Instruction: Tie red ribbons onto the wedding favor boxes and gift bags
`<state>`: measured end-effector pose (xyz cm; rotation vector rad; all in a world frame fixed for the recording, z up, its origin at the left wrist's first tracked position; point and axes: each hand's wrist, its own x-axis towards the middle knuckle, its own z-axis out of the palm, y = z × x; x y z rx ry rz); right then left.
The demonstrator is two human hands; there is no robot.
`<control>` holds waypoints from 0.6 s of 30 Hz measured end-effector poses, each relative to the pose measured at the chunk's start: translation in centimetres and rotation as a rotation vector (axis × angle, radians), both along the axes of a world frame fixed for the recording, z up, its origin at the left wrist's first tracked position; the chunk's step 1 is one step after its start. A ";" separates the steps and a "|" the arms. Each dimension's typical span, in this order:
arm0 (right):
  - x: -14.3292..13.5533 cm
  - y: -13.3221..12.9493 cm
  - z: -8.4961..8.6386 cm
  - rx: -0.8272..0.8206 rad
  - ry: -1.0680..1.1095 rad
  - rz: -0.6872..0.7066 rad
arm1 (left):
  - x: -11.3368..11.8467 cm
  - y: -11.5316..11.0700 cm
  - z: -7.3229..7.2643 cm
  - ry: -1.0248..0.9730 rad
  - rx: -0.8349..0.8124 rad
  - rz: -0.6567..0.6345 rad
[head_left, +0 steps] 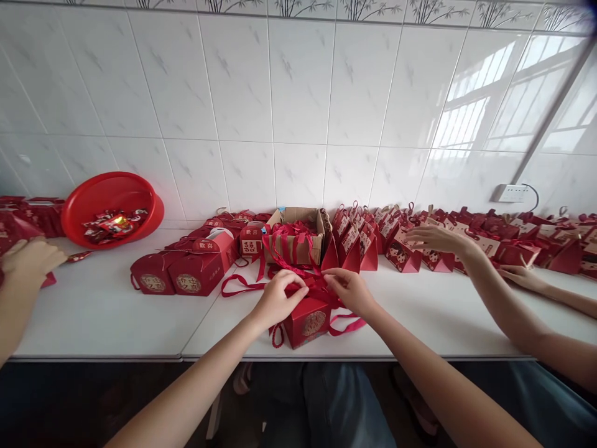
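Observation:
A red gift box (308, 322) with a round gold emblem stands near the table's front edge, right in front of me. Both my hands meet over its top, where red ribbon (318, 287) is bunched. My left hand (282, 298) has thumb and fingers pinched together at the ribbon's left side. On the other side my right hand (349, 290) pinches at the ribbon too, its fingertips close to the box top. Loose ribbon ends trail to the left and right on the table. A braided loop hangs at the box's left side.
Behind the box is a cardboard carton (321, 231) holding red ribbons. Red boxes (194, 274) stand at left, beside a red basin (158, 214) of wrapped sweets. Tent-shaped red boxes (368, 249) line the wall at right. Other people's hands (438, 239) reach in from both sides.

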<state>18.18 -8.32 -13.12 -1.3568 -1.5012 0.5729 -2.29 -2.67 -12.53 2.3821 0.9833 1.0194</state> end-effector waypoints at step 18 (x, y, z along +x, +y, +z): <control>-7.8 -3.6 -7.1 0.310 0.033 -0.239 | -7.6 8.0 -7.3 0.455 0.037 0.464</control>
